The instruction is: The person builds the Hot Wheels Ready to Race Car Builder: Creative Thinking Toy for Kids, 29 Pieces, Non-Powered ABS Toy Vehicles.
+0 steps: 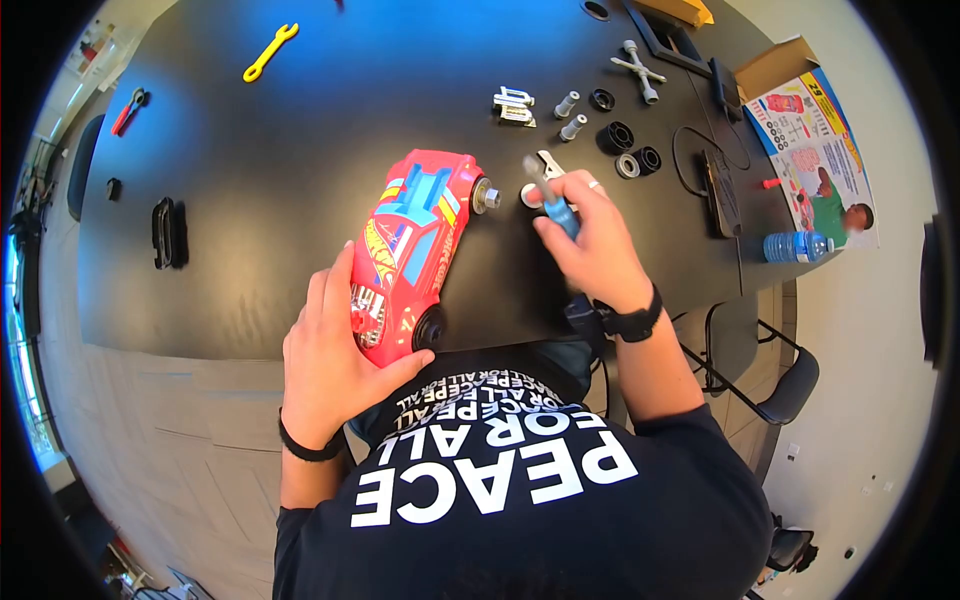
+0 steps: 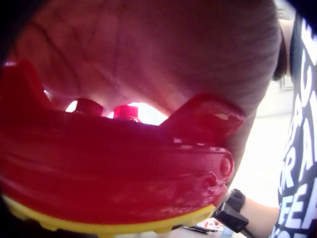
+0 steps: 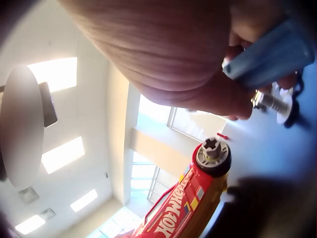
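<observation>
A red toy race car [image 1: 420, 250] with blue windows and flame decals lies on the dark table. My left hand [image 1: 330, 345] grips its near end, fingers along the left side and thumb beside the black wheel [image 1: 430, 328]. Above the table, to the right of the car, my right hand [image 1: 600, 240] holds a blue-handled screwdriver [image 1: 562, 215], its grey shaft pointing away from me and blurred. At the car's far right corner, a grey hub piece [image 3: 212, 147] with a star-shaped socket sticks out of the wheel. A white round part [image 1: 531, 196] lies just beyond the right hand.
Several black wheels [image 1: 615, 137], grey pegs [image 1: 573, 127], a silver engine piece [image 1: 514, 106] and a cross-shaped lug wrench [image 1: 640, 72] lie at the back right. A yellow wrench [image 1: 271, 52] is far left. A water bottle [image 1: 797, 247] and printed box [image 1: 815, 140] stand right.
</observation>
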`<state>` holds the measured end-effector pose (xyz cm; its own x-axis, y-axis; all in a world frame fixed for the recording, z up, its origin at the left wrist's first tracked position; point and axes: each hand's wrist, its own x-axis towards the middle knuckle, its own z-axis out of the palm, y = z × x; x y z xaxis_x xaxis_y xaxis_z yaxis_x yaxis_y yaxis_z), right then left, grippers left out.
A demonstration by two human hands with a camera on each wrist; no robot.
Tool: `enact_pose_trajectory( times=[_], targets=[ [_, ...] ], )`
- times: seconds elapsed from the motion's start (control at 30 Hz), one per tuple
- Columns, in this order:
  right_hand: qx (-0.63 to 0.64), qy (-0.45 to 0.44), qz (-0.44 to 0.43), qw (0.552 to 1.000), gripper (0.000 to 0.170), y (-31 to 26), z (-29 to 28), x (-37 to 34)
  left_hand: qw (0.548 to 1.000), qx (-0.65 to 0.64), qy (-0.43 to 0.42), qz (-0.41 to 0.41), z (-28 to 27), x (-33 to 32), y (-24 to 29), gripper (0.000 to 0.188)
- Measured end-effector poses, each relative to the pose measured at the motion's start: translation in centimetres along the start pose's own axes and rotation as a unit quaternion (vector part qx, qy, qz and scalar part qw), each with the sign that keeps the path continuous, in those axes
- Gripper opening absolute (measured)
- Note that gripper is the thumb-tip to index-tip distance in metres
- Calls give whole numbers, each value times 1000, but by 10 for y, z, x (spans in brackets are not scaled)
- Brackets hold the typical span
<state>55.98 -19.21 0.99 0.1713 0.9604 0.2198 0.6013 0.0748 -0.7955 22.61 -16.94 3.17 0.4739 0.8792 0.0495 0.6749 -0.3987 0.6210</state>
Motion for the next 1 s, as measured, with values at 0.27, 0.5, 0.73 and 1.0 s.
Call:
enact_pose_trajectory(
  times=[0.27, 0.5, 0.73, 1.0],
  targets=[
    [-151, -72, -31, 985, 44, -9, -19, -12, 999, 26, 16, -19, 0, 4, -1, 126],
    [-205, -97, -62, 972, 48, -25, -15, -6, 998, 61, 14, 2, 1, 3, 4, 126],
    [-160, -98, -36, 982, 47, -27, -33, -5, 999, 38, 5, -2, 1, 0, 3, 126],
    [-178, -57, -54, 981, 50, -14, -26, -7, 999, 50, 11, 3, 3, 4, 5, 127]
  ],
)
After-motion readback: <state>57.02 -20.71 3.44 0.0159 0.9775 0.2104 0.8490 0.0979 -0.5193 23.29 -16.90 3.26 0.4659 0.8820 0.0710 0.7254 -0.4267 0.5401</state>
